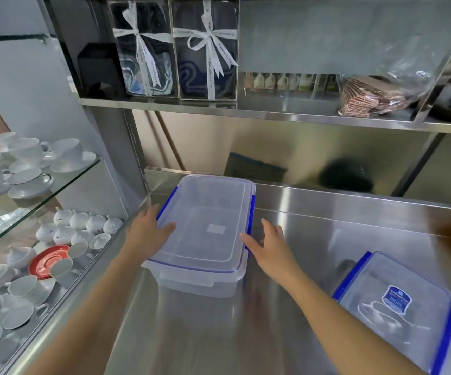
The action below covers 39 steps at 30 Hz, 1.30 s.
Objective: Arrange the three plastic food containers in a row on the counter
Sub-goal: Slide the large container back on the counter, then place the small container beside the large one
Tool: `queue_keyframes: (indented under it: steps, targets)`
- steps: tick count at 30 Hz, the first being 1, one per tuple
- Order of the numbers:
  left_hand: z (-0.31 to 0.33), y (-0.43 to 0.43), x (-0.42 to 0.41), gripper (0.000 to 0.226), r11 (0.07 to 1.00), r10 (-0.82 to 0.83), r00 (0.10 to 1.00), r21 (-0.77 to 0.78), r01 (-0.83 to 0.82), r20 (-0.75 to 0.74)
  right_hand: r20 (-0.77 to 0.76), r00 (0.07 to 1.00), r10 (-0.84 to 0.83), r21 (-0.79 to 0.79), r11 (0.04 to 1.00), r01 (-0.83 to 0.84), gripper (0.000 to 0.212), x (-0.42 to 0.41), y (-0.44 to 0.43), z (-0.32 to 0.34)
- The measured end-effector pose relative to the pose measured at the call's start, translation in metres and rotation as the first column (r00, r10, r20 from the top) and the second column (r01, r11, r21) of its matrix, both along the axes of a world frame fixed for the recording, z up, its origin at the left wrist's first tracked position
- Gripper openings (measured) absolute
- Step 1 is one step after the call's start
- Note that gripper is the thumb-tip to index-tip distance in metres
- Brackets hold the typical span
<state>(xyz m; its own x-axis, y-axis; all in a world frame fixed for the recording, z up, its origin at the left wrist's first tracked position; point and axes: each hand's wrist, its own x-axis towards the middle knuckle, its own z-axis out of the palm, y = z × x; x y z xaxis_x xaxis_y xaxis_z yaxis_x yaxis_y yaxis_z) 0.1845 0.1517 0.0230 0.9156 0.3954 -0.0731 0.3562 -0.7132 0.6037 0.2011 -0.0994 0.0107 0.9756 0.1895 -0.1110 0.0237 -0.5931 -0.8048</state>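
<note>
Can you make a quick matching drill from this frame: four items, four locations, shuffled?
Items:
1. large container
2. labelled container
3. red saucer
4. ribboned gift boxes

Locations:
A. upper steel shelf
B. counter, lower right
C. between the left hand and right hand
D. glass cabinet, among white cups

Pairs: 1-C, 2-B, 3-D, 4-A

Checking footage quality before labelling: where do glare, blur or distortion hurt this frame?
Head view: the steel counter throws streaky reflections; wide-angle bending tilts the shelf and its posts; a brown smear blurs the right edge; the clear container between the left hand and right hand stays sharp.
</note>
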Motion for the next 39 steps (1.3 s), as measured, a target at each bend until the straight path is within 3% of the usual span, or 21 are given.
queue_keyframes:
  steps: [2, 7, 10, 12, 17, 21, 23, 26, 31, 35, 39]
  targets:
    - [0.022, -0.034, -0.004, 0.056, 0.996, -0.059, 0.992, 0.078, 0.05, 0.109, 0.052, 0.996, -0.067, -0.074, 0.995, 0.071, 0.062, 0.002, -0.021, 0.009]
    - [0.046, -0.145, -0.017, 0.05, 0.944, -0.321, 0.924, -0.012, 0.331, 0.208, 0.145, 0.956, -0.254, -0.151, 0.95, 0.275, 0.047, -0.013, -0.089, 0.014]
    - [0.03, -0.206, -0.02, 0.053, 0.871, -0.472, 0.858, -0.045, 0.49, 0.202, 0.277, 0.869, -0.409, -0.22, 0.854, 0.472, 0.051, -0.031, -0.133, 0.008]
    - [0.014, -0.238, -0.02, 0.065, 0.833, -0.528, 0.837, -0.105, 0.543, 0.143, 0.287, 0.795, -0.534, -0.238, 0.765, 0.599, 0.064, -0.044, -0.161, 0.002]
    - [-0.023, -0.289, -0.023, 0.094, 0.758, -0.531, 0.842, -0.497, 0.422, -0.097, -0.063, 0.645, -0.762, -0.121, 0.647, 0.753, 0.098, -0.068, -0.204, -0.027]
    - [-0.04, -0.306, -0.025, 0.098, 0.693, -0.519, 0.828, -0.671, 0.264, -0.211, -0.349, 0.575, -0.74, 0.129, 0.569, 0.812, 0.093, -0.075, -0.216, -0.045]
    - [-0.046, -0.311, -0.026, 0.079, 0.625, -0.509, 0.831, -0.76, 0.177, -0.225, -0.391, 0.578, -0.716, 0.183, 0.555, 0.812, 0.083, -0.076, -0.218, -0.05]
    - [-0.053, -0.312, -0.028, 0.036, 0.632, -0.44, 0.879, -0.759, 0.157, -0.184, -0.307, 0.608, -0.732, 0.185, 0.581, 0.792, 0.072, -0.072, -0.218, -0.053]
    - [-0.053, -0.301, -0.024, 0.052, 0.619, -0.311, 0.942, -0.779, 0.103, -0.122, -0.198, 0.72, -0.666, 0.31, 0.654, 0.69, 0.066, -0.055, -0.207, -0.047]
    - [-0.052, -0.285, -0.01, 0.056, 0.646, -0.188, 0.978, -0.762, 0.055, -0.089, -0.141, 0.781, -0.608, 0.371, 0.699, 0.611, 0.038, -0.028, -0.191, -0.041]
    - [-0.054, -0.268, 0.006, 0.06, 0.66, -0.083, 0.994, -0.751, 0.004, -0.068, -0.116, 0.845, -0.522, 0.378, 0.764, 0.524, 0.038, -0.001, -0.172, -0.036]
